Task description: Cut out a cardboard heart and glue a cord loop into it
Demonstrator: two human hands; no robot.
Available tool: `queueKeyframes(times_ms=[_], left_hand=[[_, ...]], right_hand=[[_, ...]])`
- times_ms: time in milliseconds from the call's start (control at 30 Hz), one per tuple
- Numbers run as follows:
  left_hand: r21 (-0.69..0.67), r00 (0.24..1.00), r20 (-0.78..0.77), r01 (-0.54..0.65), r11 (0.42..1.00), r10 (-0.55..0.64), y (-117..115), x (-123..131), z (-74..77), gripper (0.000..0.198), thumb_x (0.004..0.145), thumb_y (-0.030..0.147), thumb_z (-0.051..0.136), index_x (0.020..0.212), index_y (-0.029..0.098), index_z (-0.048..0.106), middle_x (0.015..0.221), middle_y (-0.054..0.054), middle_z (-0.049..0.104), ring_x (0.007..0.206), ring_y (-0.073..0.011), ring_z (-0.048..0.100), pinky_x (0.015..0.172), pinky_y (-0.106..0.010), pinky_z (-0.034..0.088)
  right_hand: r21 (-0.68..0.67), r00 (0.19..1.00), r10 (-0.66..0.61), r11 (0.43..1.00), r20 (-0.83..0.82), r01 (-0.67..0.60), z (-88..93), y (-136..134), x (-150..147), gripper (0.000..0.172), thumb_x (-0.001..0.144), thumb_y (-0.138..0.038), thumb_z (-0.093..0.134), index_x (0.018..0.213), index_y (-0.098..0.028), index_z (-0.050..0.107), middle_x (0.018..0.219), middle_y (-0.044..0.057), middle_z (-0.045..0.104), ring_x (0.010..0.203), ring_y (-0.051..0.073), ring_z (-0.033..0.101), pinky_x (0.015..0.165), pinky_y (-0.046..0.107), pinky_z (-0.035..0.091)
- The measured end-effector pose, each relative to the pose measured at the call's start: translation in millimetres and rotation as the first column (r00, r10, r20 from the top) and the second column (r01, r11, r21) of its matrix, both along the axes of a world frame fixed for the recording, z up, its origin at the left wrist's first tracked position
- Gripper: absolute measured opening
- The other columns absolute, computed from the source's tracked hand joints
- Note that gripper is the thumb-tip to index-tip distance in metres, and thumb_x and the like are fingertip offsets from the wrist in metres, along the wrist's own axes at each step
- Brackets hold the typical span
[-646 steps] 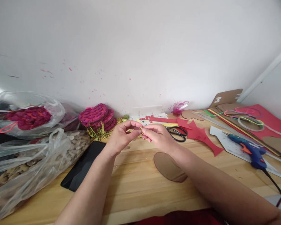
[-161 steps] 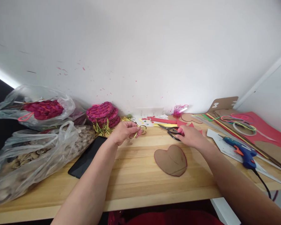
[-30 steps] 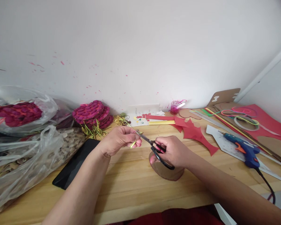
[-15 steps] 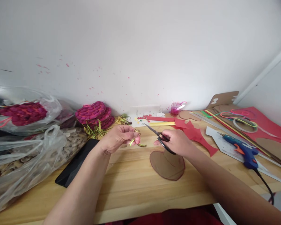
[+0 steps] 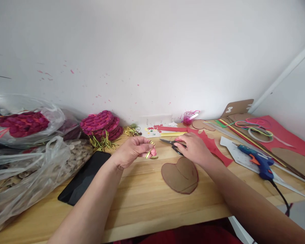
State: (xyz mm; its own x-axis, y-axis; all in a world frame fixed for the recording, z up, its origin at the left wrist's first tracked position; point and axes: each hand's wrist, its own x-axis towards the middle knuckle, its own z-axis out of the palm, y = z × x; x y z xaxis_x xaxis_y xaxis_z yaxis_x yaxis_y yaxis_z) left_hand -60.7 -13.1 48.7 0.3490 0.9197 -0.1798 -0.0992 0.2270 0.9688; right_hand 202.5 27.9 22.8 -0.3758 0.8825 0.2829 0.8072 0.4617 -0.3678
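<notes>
My left hand (image 5: 132, 151) pinches a short looped piece of yellow-green and dark cord (image 5: 148, 155) between thumb and fingers, above the wooden table. To its right, my right hand (image 5: 195, 147) has its fingers closed at the handles of black-handled scissors (image 5: 169, 141). The scissors look low, at or close to the tabletop, with blades pointing left; whether they touch the wood I cannot tell. Just in front of my right hand lies a heart-shaped piece of brown cardboard (image 5: 180, 177) with a dark reddish edge.
Stacked magenta rounds (image 5: 101, 125) with yellow-green cords stand back left, near plastic bags (image 5: 38, 169) and a black phone (image 5: 85, 178). Small stars lie on white paper (image 5: 149, 134). Red paper (image 5: 213, 147), a blue glue gun (image 5: 260, 162) and coloured strips occupy the right.
My right hand has lowered the scissors toward the tabletop, and the blades have swung flatter to the left. My left hand still pinches the cord, shifted slightly right.
</notes>
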Motion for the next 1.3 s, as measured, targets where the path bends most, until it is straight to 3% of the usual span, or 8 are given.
queueKeyframes(times_ms=[67,167,267,433,567,800,967,1300], left_hand=[[0.016,1.0,0.009,0.017,1.0,-0.017,-2,5,-2.4,0.029,0.073,0.036,0.084,0.079,0.011,0.071,0.079,-0.009,0.075,0.071,-0.0143,0.068,0.067,-0.025,0.049],[0.022,0.998,0.05,0.039,0.999,-0.04,-4,13,-6.1,0.031,0.072,0.038,0.085,0.079,0.011,0.07,0.08,-0.009,0.075,0.07,-0.0141,0.067,0.07,-0.027,0.05],[0.032,0.994,0.092,0.064,0.997,-0.066,-6,18,-7.3,0.032,0.071,0.037,0.085,0.079,0.01,0.07,0.078,-0.009,0.075,0.066,-0.0127,0.065,0.068,-0.026,0.05],[0.062,0.99,0.133,0.037,0.997,-0.045,-7,20,-4.2,0.027,0.074,0.034,0.084,0.079,0.011,0.07,0.073,-0.007,0.073,0.069,-0.0134,0.065,0.071,-0.026,0.05],[0.069,0.991,0.132,0.018,0.997,-0.027,-5,18,-5.8,0.027,0.075,0.034,0.083,0.079,0.011,0.07,0.073,-0.007,0.073,0.069,-0.0129,0.064,0.072,-0.026,0.049],[0.089,0.997,0.076,-0.018,0.996,0.011,-4,23,-16.7,0.026,0.073,0.035,0.084,0.077,0.012,0.072,0.074,-0.007,0.074,0.072,-0.0156,0.065,0.076,-0.029,0.047],[0.097,0.997,0.071,-0.023,0.995,0.016,-3,28,-21.6,0.024,0.073,0.036,0.083,0.077,0.014,0.073,0.07,-0.003,0.072,0.069,-0.0127,0.061,0.076,-0.027,0.043],[-0.005,0.977,0.2,-0.071,0.997,0.071,-2,27,-16.1,0.025,0.072,0.034,0.085,0.075,0.013,0.07,0.07,-0.001,0.066,0.066,-0.0103,0.056,0.066,-0.023,0.042]], right_hand=[[-0.179,0.96,0.067,0.977,-0.273,-0.119,1.1,-10,-12,0.024,0.09,-0.033,0.061,0.104,-0.019,0.074,0.101,0.009,0.074,0.09,0.022,0.066,0.077,0.033,0.048],[-0.389,0.766,0.08,0.824,-0.638,-0.411,5.7,-27,-34,0.031,0.086,-0.037,0.066,0.111,-0.018,0.072,0.101,0.008,0.075,0.089,0.02,0.068,0.076,0.032,0.051],[-0.44,0.638,0.023,0.705,-0.77,-0.557,15.4,-38,-48,0.017,0.084,-0.032,0.066,0.087,-0.016,0.073,0.087,0.005,0.073,0.084,0.017,0.067,0.072,0.028,0.049],[-0.49,0.57,-0.122,0.672,-0.813,-0.555,23.3,-36,-53,0.021,0.08,-0.035,0.072,0.09,-0.017,0.075,0.079,0.004,0.072,0.071,0.012,0.06,0.054,0.022,0.035],[-0.501,0.546,-0.15,0.643,-0.824,-0.58,14.4,-26,-54,0.029,0.079,-0.041,0.074,0.096,-0.017,0.076,0.079,0.005,0.073,0.067,0.011,0.056,0.051,0.022,0.03],[-0.534,0.509,-0.237,0.614,-0.828,-0.582,4.0,-24,-58,0.024,0.068,-0.036,0.08,0.078,-0.016,0.07,0.069,0.002,0.067,0.057,0.008,0.049,0.047,0.022,0.023],[-0.566,0.528,-0.257,0.583,-0.809,-0.583,2.5,-24,-53,0.027,0.063,-0.031,0.083,0.081,-0.016,0.069,0.071,0.001,0.066,0.056,0.007,0.047,0.047,0.021,0.024],[-0.606,0.557,-0.3,0.605,-0.774,-0.516,-3.0,-20,-45,0.038,0.063,-0.043,0.088,0.078,-0.016,0.065,0.065,-0.002,0.058,0.052,0.007,0.045,0.043,0.02,0.027]])
